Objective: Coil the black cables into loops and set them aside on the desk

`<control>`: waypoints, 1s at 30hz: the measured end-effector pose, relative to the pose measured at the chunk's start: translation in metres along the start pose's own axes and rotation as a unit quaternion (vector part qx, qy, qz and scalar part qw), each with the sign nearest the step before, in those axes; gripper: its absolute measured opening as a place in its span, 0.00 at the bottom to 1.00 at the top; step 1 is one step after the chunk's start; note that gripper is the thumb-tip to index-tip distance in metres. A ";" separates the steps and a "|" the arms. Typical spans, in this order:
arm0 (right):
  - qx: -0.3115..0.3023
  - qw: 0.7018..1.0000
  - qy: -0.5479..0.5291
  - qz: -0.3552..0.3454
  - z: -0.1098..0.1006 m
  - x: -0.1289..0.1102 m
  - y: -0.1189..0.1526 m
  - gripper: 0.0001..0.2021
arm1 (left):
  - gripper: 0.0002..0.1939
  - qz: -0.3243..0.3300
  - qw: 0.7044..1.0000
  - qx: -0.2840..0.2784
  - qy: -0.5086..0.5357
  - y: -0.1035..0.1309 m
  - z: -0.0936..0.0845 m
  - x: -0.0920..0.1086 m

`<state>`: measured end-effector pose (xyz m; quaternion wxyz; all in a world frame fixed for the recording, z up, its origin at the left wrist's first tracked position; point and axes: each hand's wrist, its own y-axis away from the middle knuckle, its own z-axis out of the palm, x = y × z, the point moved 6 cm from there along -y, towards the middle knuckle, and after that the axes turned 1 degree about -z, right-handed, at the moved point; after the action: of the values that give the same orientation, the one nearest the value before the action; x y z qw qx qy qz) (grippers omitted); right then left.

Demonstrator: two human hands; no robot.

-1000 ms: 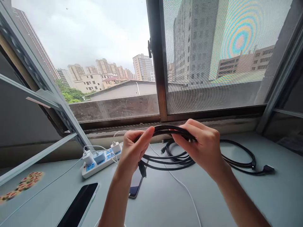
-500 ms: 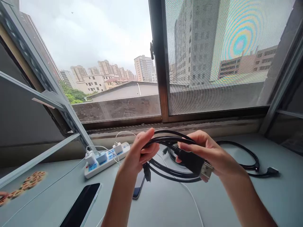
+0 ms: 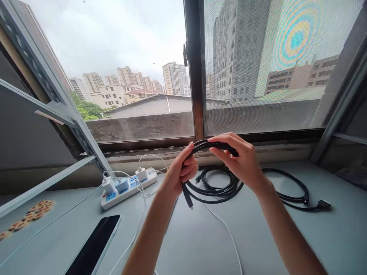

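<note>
A coiled black cable (image 3: 213, 200) hangs between my two hands above the table. My left hand (image 3: 183, 172) is wrapped round the left side of the loops, and a slim black connector (image 3: 187, 196) points down beneath it. At the top right of the coil, my right hand (image 3: 236, 156) pinches the bundle between thumb and fingers. The large plug at the cable's other end is mostly hidden by that hand. Behind the held loops, another coiled black cable (image 3: 219, 172) rests on the table, partly covered.
More black cable with a connector (image 3: 323, 205) lies at the right. A white power strip (image 3: 129, 191) with chargers stands at the left back, near a phone (image 3: 93, 244). White cords (image 3: 229, 233) cross the table (image 3: 197, 244). A metal frame (image 3: 86, 131) and window stand behind.
Both hands have lifted the coil slightly. My right hand has shifted up and left, from the large plug to the top of the loops, closer to my left hand.
</note>
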<state>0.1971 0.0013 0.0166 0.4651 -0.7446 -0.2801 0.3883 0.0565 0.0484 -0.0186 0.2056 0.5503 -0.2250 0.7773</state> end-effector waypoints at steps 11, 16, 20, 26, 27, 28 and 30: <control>0.161 0.985 0.053 -0.037 -0.026 -0.018 0.002 0.06 | 0.20 0.025 0.958 -0.009 -0.285 -0.002 0.002 -0.001; 0.247 0.968 0.045 -0.004 -0.031 -0.009 0.007 0.07 | 0.21 -0.032 0.932 0.032 -0.361 -0.007 -0.016 -0.014; 0.208 0.976 0.055 0.031 -0.026 0.009 0.006 0.07 | 0.23 -0.131 0.944 0.009 -0.303 -0.013 -0.021 -0.036; 0.105 0.989 0.096 0.035 -0.013 0.027 0.003 0.10 | 0.24 -0.111 0.966 0.051 -0.228 -0.038 -0.034 -0.058; 0.096 0.990 0.096 0.034 -0.012 0.027 0.003 0.10 | 0.27 -0.107 0.969 0.057 -0.217 -0.042 -0.034 -0.062; 0.085 0.991 0.097 0.032 -0.012 0.025 0.002 0.11 | 0.30 -0.103 0.971 0.059 -0.209 -0.045 -0.034 -0.065; 0.054 0.993 0.102 0.011 -0.012 0.015 0.000 0.12 | 0.33 -0.091 0.976 0.045 -0.193 -0.047 -0.029 -0.067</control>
<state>0.2155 0.0077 0.0148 0.5267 -0.7569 -0.2016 0.3302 0.0819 0.0984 -0.0845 0.2033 0.7168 -0.1742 0.6438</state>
